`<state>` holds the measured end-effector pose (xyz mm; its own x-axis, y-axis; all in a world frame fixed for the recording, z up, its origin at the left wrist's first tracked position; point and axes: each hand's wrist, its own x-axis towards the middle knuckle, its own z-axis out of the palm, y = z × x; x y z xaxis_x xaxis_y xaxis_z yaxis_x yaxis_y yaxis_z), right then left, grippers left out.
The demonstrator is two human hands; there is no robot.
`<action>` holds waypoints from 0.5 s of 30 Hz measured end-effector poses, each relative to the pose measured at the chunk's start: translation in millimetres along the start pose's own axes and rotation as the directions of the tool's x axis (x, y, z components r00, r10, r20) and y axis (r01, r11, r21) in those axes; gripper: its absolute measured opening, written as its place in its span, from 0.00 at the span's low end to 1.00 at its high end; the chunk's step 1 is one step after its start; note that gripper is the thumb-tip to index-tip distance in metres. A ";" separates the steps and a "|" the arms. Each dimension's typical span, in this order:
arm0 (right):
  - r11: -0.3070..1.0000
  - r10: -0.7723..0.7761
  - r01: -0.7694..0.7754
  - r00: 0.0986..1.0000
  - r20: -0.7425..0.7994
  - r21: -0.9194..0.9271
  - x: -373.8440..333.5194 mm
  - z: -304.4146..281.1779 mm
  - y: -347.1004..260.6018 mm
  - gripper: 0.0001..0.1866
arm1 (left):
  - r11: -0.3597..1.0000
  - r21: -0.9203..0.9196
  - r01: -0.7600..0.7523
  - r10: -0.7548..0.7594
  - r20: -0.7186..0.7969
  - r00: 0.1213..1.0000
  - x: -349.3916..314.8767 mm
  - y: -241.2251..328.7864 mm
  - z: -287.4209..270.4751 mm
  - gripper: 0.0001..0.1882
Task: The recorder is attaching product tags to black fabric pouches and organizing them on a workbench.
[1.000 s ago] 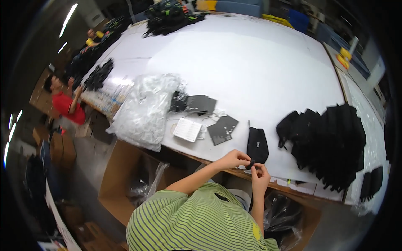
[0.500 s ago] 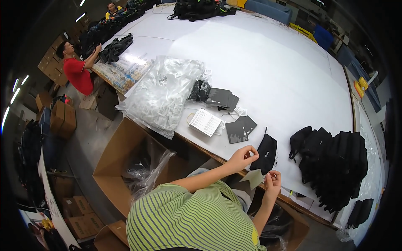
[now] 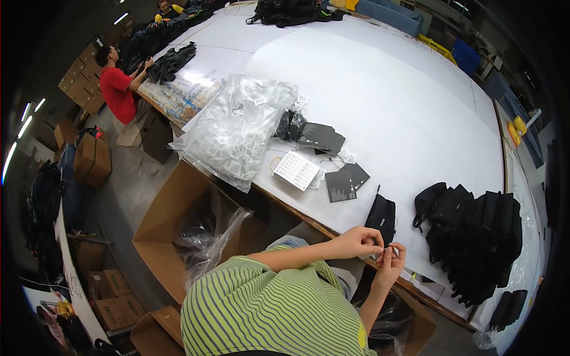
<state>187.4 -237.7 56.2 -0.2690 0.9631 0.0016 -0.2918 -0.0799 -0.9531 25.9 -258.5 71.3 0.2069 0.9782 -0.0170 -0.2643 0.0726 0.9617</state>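
A small black pouch (image 3: 381, 215) lies on the white table at its near edge, its pull cord pointing away from me. Just in front of it, my left hand (image 3: 362, 242) is closed in a pinch, fingertips meeting those of my right hand (image 3: 390, 264). The right hand is pinched as well, and whatever sits between the fingertips is too small to make out. Left of the pouch lie dark printed cards (image 3: 347, 183). Beside those is a stack of white printed cards (image 3: 296, 170) with a loop of string.
A large clear bag of small labelled packets (image 3: 237, 133) lies left of the cards. More dark cards (image 3: 317, 136) sit behind. Black pouches (image 3: 475, 237) are heaped at right. Open cardboard boxes (image 3: 160, 222) stand below the table edge. A person in red (image 3: 119, 95) works at far left.
My left hand has moved right and slightly down to meet the right hand. The pale green card that hung by the right hand no longer shows. The view has shifted slightly.
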 end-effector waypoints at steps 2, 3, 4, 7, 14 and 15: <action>1.000 -0.028 0.027 1.000 -0.015 -0.016 -0.4 5.9 0.6 0.06 | 0.999 0.022 0.033 -0.033 -0.023 0.999 -0.1 -0.7 3.2 0.08; 0.998 -0.060 0.060 0.998 -0.017 -0.022 -0.4 7.7 1.1 0.05 | 0.999 0.024 0.032 -0.032 -0.023 0.999 0.0 0.4 2.8 0.08; 0.995 -0.092 0.092 0.996 -0.020 -0.028 -0.6 9.0 1.4 0.05 | 0.999 0.030 0.038 -0.037 -0.020 0.999 0.2 1.4 2.3 0.08; 0.991 -0.129 0.132 0.989 -0.072 0.034 -0.9 13.2 0.6 0.05 | 0.997 0.044 0.056 -0.055 -0.021 0.998 0.2 3.5 1.3 0.08; 0.982 -0.178 0.174 0.983 -0.039 -0.075 2.6 17.1 2.4 0.06 | 0.994 0.083 0.070 -0.067 -0.046 0.997 0.4 7.4 -5.9 0.08; 0.983 -0.176 0.173 0.983 -0.052 -0.065 3.6 18.2 1.8 0.06 | 0.997 0.044 0.061 -0.060 -0.035 0.998 1.8 6.9 -6.2 0.09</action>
<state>169.2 -239.1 60.0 -0.1652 0.9742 0.1538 -0.2731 0.1047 -0.9563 18.6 -255.1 76.2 0.1890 0.9784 -0.0840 -0.2098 0.1238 0.9699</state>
